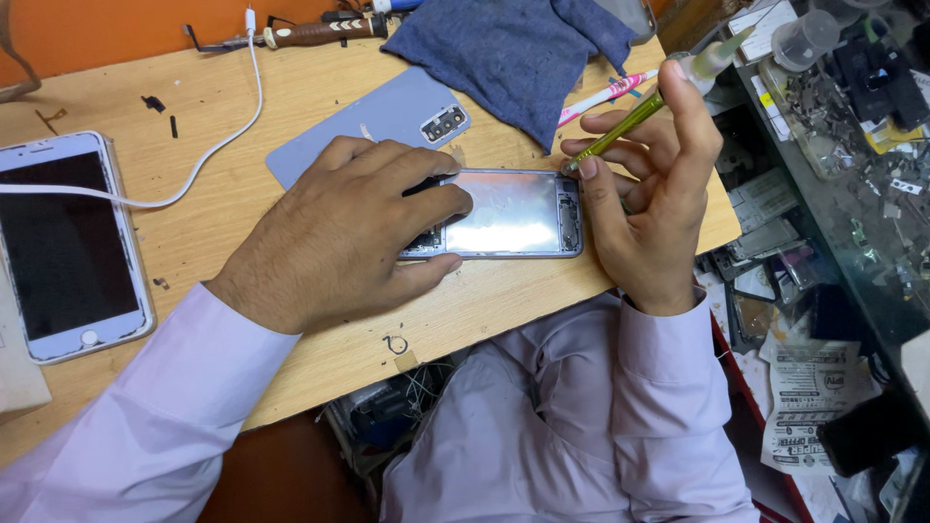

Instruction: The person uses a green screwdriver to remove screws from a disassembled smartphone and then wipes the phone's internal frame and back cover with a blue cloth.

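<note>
While the left hand [334, 228] is pressing down on the opened phone [504, 215], its fingers [426, 199] are lying spread across the phone's near end, with the thumb against the lower edge. That phone is lying flat, back removed, near the front edge of the wooden worktop [194, 223], its inner plate catching the light. Just beside its right end, the right hand [644, 208] is pinching a slim green-handled tool [620, 131] between thumb and fingertips, the tool's tip resting at the phone's upper right corner. Just beyond the left hand, a detached grey-blue back cover [387, 116] is lying face up, partly hidden by the knuckles. To the left, well apart, a white phone [63, 247] is lying screen up with a white cable [228, 126] running from it across the worktop. Farther back, a blue cloth [513, 48] is lying crumpled, with a pink-and-white pen-like tool [605, 94] just beside it.
</note>
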